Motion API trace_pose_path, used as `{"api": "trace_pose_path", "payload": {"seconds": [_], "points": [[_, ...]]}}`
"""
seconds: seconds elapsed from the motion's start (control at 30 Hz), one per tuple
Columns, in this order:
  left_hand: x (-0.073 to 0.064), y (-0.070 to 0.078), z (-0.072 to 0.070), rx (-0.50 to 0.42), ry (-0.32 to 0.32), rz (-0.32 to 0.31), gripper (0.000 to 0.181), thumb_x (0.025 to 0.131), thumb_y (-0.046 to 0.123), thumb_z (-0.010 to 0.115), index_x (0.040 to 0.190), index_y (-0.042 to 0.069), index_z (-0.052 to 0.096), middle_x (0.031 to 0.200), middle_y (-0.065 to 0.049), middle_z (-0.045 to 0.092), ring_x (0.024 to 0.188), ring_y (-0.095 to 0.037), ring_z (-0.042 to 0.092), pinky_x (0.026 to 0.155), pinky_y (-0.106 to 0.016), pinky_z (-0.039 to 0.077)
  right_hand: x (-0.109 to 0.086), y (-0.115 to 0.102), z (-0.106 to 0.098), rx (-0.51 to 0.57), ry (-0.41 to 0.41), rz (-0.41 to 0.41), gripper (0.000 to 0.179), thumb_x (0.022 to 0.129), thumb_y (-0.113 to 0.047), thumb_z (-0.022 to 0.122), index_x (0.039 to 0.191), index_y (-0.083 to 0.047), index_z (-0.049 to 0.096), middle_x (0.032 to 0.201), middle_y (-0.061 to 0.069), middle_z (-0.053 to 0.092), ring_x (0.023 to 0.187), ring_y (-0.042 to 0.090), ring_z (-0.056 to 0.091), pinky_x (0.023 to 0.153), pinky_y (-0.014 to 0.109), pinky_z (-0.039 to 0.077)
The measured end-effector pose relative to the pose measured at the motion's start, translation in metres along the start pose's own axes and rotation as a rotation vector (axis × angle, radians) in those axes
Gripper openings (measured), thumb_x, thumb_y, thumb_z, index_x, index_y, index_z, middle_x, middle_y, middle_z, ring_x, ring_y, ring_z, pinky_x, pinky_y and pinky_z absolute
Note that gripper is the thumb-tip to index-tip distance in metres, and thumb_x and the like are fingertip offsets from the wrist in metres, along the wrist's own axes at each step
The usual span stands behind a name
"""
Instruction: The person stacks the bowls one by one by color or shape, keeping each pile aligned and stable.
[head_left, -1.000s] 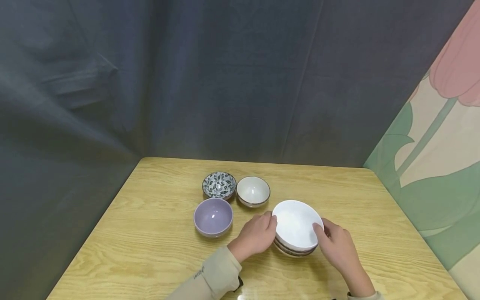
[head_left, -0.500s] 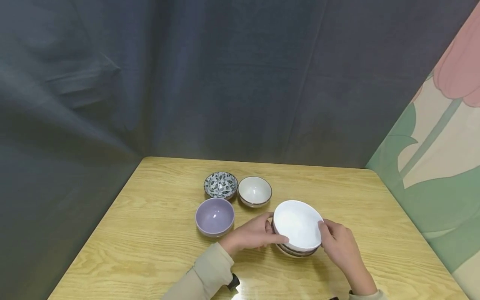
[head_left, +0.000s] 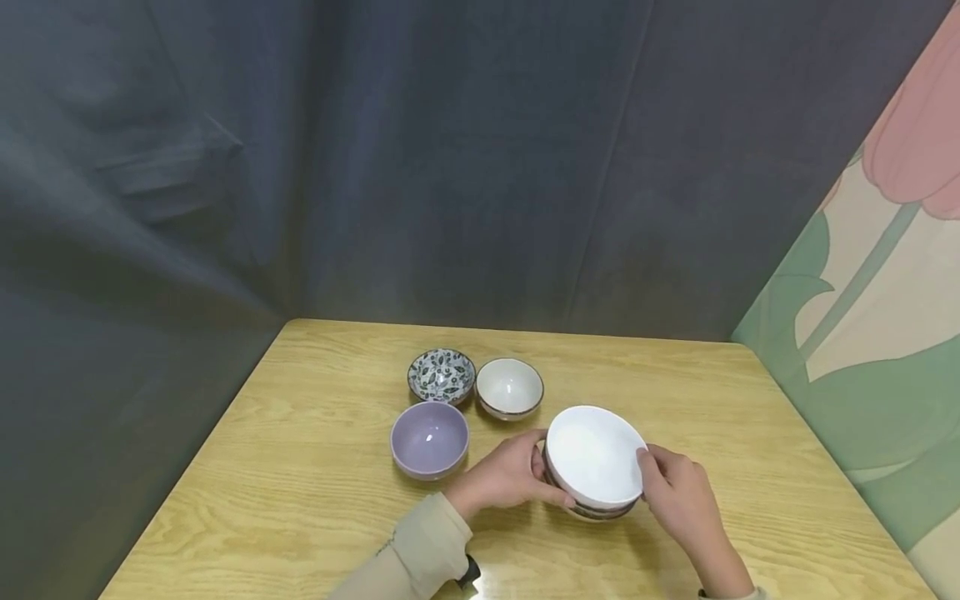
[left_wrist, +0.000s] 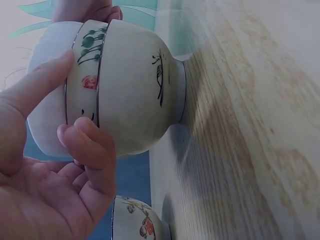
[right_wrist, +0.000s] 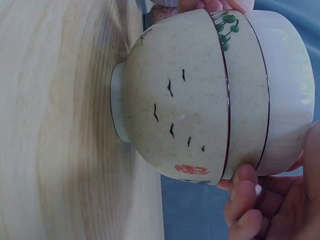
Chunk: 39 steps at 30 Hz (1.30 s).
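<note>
In the head view a white bowl (head_left: 594, 454) sits on top of a stack, its inside facing up. Below it the wrist views show a middle bowl (right_wrist: 247, 100) with painted green sprigs and a lower cream bowl (left_wrist: 135, 85) with dark rim lines; the lower one stands on the table. My left hand (head_left: 513, 473) grips the stack's left side, thumb across the upper bowls in the left wrist view and fingers curled at the middle one. From the right, my right hand (head_left: 681, 492) holds the white and middle bowls, thumb near the white rim.
Left of the stack stand a purple bowl (head_left: 429, 440), a leaf-patterned bowl (head_left: 441, 377) and a small cream bowl (head_left: 509, 387), close together. A dark curtain (head_left: 450, 167) hangs behind the wooden table (head_left: 300, 500). A flower-patterned panel (head_left: 885, 375) borders the right.
My left thumb has moved from the white bowl's left rim to the front of the stack, then slightly lower. The right hand keeps its hold, and the stack stays nearly in place.
</note>
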<state>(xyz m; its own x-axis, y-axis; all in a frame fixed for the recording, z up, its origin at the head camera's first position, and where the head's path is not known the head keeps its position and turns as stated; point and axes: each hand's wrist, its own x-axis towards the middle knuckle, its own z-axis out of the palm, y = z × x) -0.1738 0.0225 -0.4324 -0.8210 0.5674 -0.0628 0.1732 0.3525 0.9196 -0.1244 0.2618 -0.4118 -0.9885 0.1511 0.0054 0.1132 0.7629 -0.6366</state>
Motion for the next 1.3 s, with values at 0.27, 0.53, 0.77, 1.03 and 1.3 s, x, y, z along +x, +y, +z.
{"api": "trace_pose_path", "payload": {"seconds": [0.27,0.53,0.77,1.03,1.3], "points": [[-0.0018,0.0015,0.0002,0.02,0.001,-0.002,0.086,0.069,0.021,0.093,0.14,0.002,0.05,0.072,0.005,0.05,0.063,-0.004,0.046,0.059,-0.019,0.042,-0.0024,0.0006,0.0011,-0.01,0.045,-0.033,0.046,0.106,-0.026,0.039,0.12,0.007,0.068,0.064,0.002,0.062,0.062,0.016,0.054,0.056,0.027,0.042],[-0.0021,-0.0003,0.0001,0.005,-0.012,0.01,0.089,0.069,0.02,0.093,0.144,0.003,0.048,0.072,0.004,0.05,0.063,-0.003,0.046,0.058,-0.019,0.042,-0.0033,0.0007,0.002,-0.019,0.065,-0.059,0.045,0.106,-0.024,0.038,0.113,0.005,0.071,0.059,0.0,0.057,0.057,0.016,0.05,0.052,0.027,0.038],[-0.0013,-0.0002,-0.0014,0.016,-0.012,0.01,0.092,0.069,0.021,0.093,0.146,0.003,0.045,0.072,0.005,0.05,0.063,-0.004,0.046,0.059,-0.02,0.043,-0.0012,0.0003,0.0021,-0.021,0.085,-0.083,0.044,0.106,-0.025,0.038,0.092,-0.003,0.073,0.056,-0.001,0.054,0.052,0.015,0.045,0.049,0.027,0.035],[0.0016,0.0014,-0.0031,0.037,-0.007,0.022,0.103,0.069,0.023,0.093,0.154,0.007,0.036,0.075,0.004,0.053,0.067,-0.005,0.048,0.061,-0.02,0.045,0.002,-0.0036,-0.0016,-0.052,0.069,-0.088,0.046,0.106,-0.025,0.037,0.103,0.001,0.074,0.06,0.002,0.056,0.058,0.018,0.049,0.053,0.029,0.038],[-0.001,0.0005,-0.002,0.05,-0.022,0.02,0.098,0.071,0.024,0.092,0.151,0.006,0.039,0.074,0.004,0.052,0.066,-0.004,0.048,0.06,-0.02,0.044,0.0003,-0.0029,-0.0032,-0.08,0.029,-0.081,0.047,0.106,-0.024,0.037,0.118,0.009,0.068,0.083,0.014,0.069,0.073,0.024,0.056,0.063,0.035,0.045]]}}
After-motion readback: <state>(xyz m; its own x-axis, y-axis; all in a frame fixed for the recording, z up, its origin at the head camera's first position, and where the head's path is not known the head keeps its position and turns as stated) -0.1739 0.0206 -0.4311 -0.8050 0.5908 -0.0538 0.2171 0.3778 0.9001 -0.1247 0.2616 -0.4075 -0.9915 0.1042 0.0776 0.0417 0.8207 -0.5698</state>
